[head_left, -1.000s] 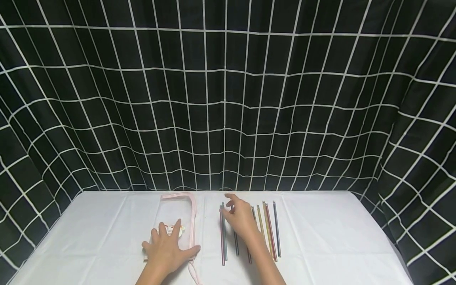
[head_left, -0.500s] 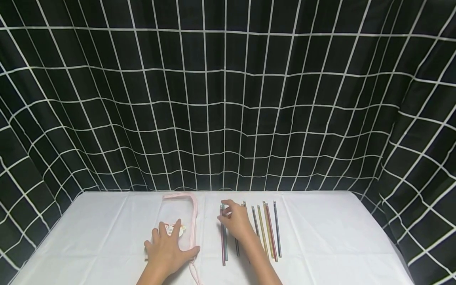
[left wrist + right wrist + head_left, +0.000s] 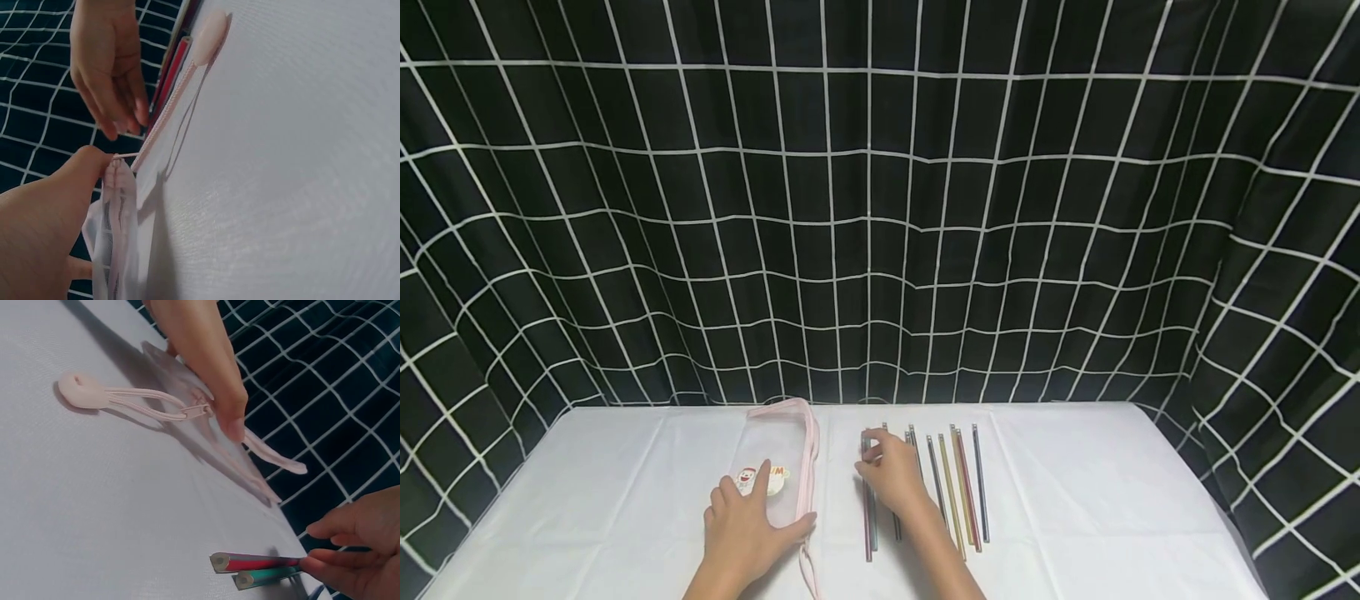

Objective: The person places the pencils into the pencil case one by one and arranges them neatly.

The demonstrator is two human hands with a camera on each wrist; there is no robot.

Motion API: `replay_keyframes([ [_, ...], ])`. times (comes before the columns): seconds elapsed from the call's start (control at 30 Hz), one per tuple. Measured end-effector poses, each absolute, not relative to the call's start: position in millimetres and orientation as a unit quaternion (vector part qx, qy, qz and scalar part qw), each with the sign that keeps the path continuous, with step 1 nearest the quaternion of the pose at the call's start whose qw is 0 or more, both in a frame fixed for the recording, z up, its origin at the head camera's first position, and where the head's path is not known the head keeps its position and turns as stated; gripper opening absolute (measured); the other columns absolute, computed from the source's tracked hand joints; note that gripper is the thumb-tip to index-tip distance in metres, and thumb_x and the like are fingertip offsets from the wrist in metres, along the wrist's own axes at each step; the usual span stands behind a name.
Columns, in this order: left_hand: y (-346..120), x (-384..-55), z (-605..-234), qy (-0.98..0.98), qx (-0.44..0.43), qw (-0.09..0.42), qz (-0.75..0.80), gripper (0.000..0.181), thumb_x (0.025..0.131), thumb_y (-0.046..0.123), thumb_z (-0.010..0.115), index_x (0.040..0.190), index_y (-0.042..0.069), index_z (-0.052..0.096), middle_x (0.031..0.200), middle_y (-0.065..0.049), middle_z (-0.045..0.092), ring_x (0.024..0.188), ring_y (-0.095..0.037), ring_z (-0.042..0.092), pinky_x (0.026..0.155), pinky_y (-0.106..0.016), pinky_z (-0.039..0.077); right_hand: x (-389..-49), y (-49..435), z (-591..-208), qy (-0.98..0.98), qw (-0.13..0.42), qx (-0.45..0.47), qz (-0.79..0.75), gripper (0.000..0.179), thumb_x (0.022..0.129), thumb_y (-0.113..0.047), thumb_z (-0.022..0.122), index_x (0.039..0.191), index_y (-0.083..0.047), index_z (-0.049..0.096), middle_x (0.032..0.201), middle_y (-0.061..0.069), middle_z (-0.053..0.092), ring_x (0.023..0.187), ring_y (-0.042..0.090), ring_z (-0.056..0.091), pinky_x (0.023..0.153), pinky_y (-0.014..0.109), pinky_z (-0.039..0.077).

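My left hand [image 3: 741, 529] grips a clear pencil pouch [image 3: 790, 500] with pink zip trim and a cartoon label. Its thumb lies along the zip edge in the left wrist view. From the zip pull hangs a pink cord with a rounded tab [image 3: 84, 390]. My right hand [image 3: 891, 473] reaches over the left end of a row of pencils, fingers loosely bent. A red pencil [image 3: 250, 561] and a green pencil [image 3: 269, 576] lie side by side under its fingertips in the right wrist view. Whether the fingers touch them is hard to tell.
Several more pencils, among them a yellow one [image 3: 945, 467] and a dark one [image 3: 981, 492], lie roughly parallel on the white cloth [image 3: 1090, 500] right of my hand. A black curtain with a white grid [image 3: 880, 208] surrounds the table's back and sides.
My right hand has come left and down onto the leftmost pencils. The left hand's fingers have drawn in from their spread, baring more of the pouch's label. The pouch has shifted slightly right.
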State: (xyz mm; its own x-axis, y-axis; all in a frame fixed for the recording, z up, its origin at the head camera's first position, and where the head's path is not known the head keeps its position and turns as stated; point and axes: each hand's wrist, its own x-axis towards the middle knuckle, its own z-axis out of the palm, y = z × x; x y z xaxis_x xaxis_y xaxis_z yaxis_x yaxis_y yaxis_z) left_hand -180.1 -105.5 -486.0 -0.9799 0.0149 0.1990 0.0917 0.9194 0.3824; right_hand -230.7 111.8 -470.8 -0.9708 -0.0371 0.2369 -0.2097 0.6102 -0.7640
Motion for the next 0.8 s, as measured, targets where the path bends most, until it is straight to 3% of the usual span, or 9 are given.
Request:
replay_keyframes([
  [0.2,-106.5,-179.1,-481.4,-0.978,-0.014,0.093,-0.188,0.100,0.075,0.068,0.076,0.151,0.007,0.054,0.110,-0.033,0.051,0.101,-0.046,0.051,0.077,-0.059,0.039,-229.1,110.8,-470.9,-0.897,0.098,0.057,0.427,0.049,0.086,0.001,0.078,0.132,0.011,0.064,0.098,0.022,0.075,0.087,0.030,0.074,0.070,0.035,0.061],
  [0.47,-101.8,-177.5,-481.6,-0.980,-0.005,0.080,-0.183,0.105,0.072,0.069,0.079,0.152,0.007,0.053,0.121,-0.037,0.051,0.111,-0.050,0.051,0.082,-0.070,0.040,-225.8,107.5,-467.8,-0.901,0.104,0.055,0.418,0.049,0.084,0.002,0.079,0.130,0.009,0.066,0.097,0.021,0.075,0.083,0.027,0.073,0.066,0.031,0.059],
  [0.8,-97.8,-175.3,-486.4,-0.981,-0.018,0.091,-0.169,0.103,0.071,0.067,0.082,0.147,0.001,0.057,0.117,-0.039,0.051,0.105,-0.050,0.052,0.078,-0.065,0.041,-219.1,98.0,-466.1,-0.903,0.109,0.045,0.412,0.051,0.082,0.004,0.079,0.131,0.009,0.066,0.096,0.024,0.075,0.065,0.014,0.062,0.056,0.024,0.051],
])
